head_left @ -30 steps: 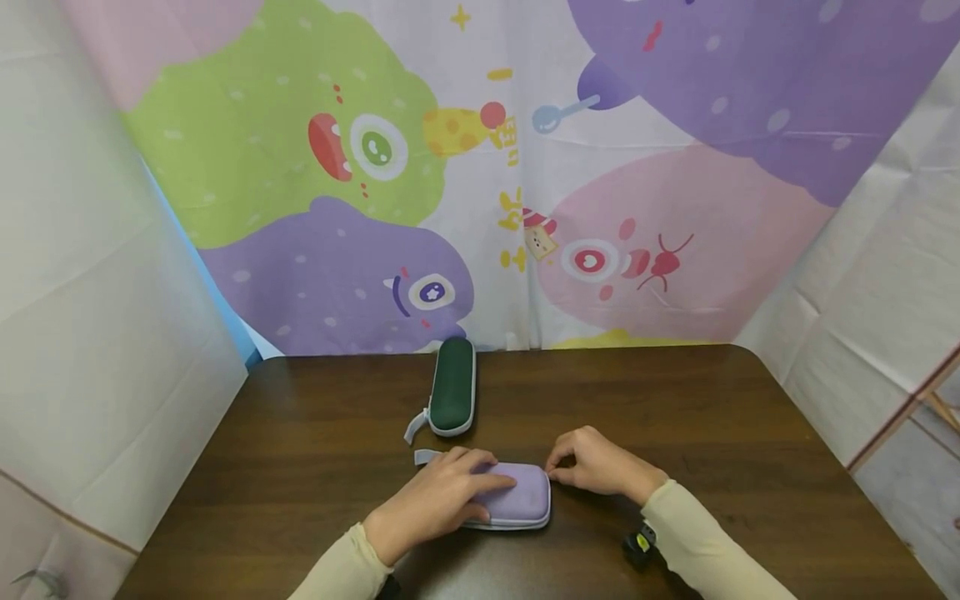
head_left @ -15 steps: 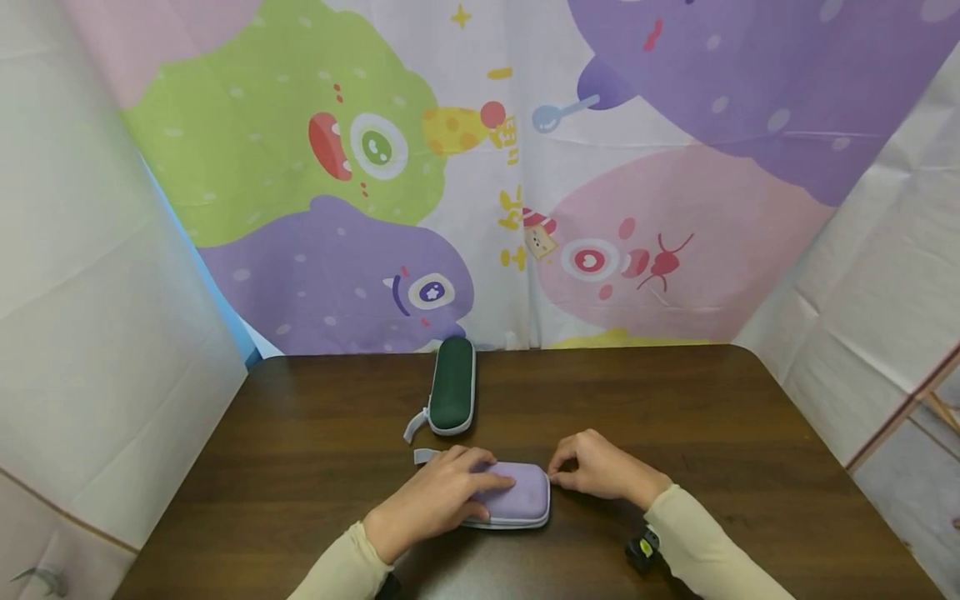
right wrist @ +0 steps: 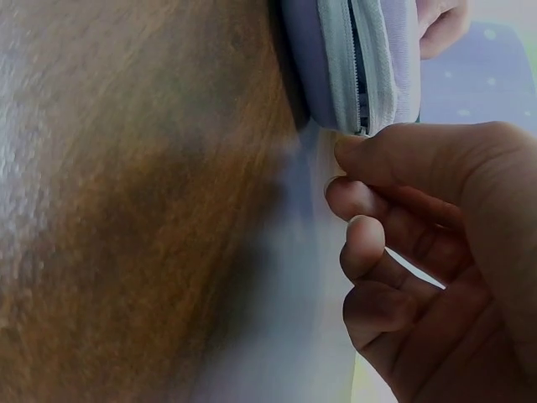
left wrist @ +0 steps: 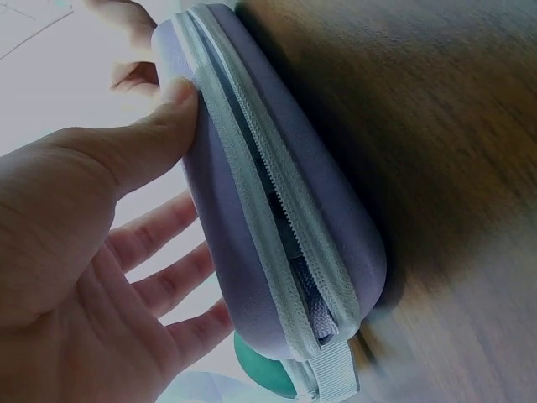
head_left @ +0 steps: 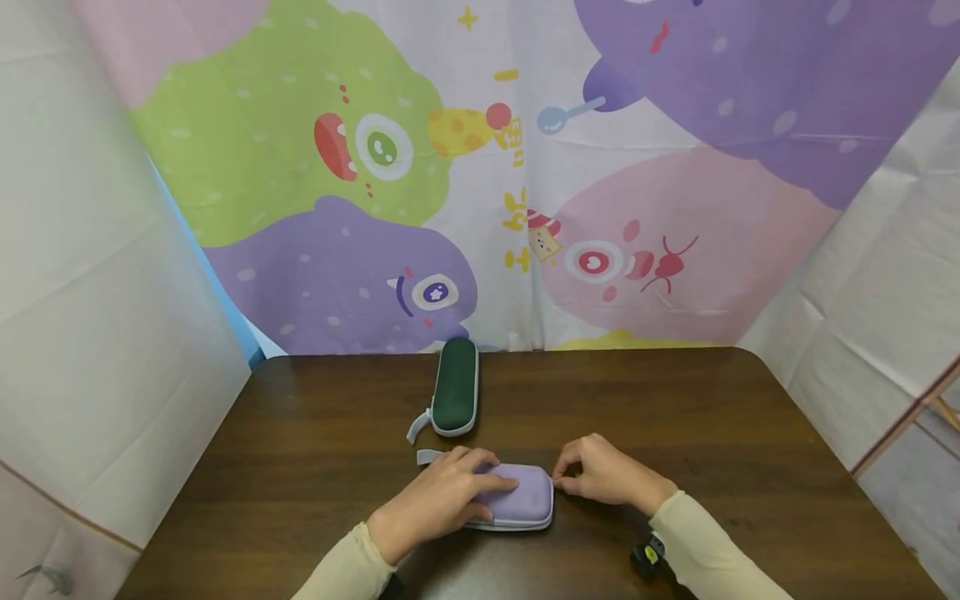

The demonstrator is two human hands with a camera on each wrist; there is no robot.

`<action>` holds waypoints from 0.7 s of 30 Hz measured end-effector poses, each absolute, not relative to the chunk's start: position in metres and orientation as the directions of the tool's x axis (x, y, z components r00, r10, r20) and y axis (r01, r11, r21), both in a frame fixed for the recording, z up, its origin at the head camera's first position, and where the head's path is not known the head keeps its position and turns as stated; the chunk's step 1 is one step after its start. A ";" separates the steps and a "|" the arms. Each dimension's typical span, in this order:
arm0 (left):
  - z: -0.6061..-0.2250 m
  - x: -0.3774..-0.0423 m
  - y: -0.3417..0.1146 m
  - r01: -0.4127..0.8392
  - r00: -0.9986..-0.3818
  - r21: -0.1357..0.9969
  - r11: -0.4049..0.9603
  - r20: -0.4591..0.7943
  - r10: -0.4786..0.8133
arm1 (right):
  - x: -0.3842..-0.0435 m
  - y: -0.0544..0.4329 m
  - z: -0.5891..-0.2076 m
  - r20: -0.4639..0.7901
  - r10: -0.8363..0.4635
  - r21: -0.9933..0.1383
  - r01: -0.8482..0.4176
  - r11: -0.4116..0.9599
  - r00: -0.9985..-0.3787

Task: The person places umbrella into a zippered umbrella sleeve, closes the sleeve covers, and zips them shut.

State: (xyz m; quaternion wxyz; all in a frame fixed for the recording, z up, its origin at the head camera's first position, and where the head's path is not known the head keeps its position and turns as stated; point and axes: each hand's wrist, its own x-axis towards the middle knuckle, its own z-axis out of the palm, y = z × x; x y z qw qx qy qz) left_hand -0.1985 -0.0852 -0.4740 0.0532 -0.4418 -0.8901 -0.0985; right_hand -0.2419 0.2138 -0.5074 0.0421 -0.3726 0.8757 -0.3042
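A lilac hard-shell zip case (head_left: 525, 493) lies flat on the table. Its grey zipper (left wrist: 277, 193) is parted along the near side, with mesh lining showing through the gap. My left hand (head_left: 442, 496) holds the case down, fingers spread over the lid and thumb against its near edge. At the right end, my right hand (head_left: 603, 471) pinches the zipper pull between thumb and index finger, and the fingertips hide most of it. In the right wrist view the thumb (right wrist: 419, 159) sits right by the zipper's slider, with the other fingers curled below.
A dark green zip case (head_left: 455, 387) with a grey strap lies behind the lilac one, toward the table's back edge. The brown wooden table (head_left: 675, 400) meets a cartoon-printed curtain (head_left: 345, 275) at the back. White sheets (head_left: 112, 250) hang at both sides.
My right hand has crept slightly toward the near side around the case's right end, still pinching. The left hand keeps its place on the lid. The head view has shifted slightly.
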 end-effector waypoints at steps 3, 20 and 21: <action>-0.474 -0.199 -0.085 0.793 -0.609 0.137 0.594 0.175 0.773 | -0.241 0.214 -0.507 0.149 -0.677 -0.569 -0.623 0.537 -0.721; -0.475 -0.198 -0.085 0.778 -0.627 0.186 0.601 0.166 0.761 | -0.236 0.214 -0.507 0.187 -0.679 -0.553 -0.648 0.525 -0.710; -0.475 -0.198 -0.085 0.776 -0.630 0.188 0.603 0.162 0.760 | -0.236 0.214 -0.506 0.187 -0.679 -0.552 -0.648 0.525 -0.710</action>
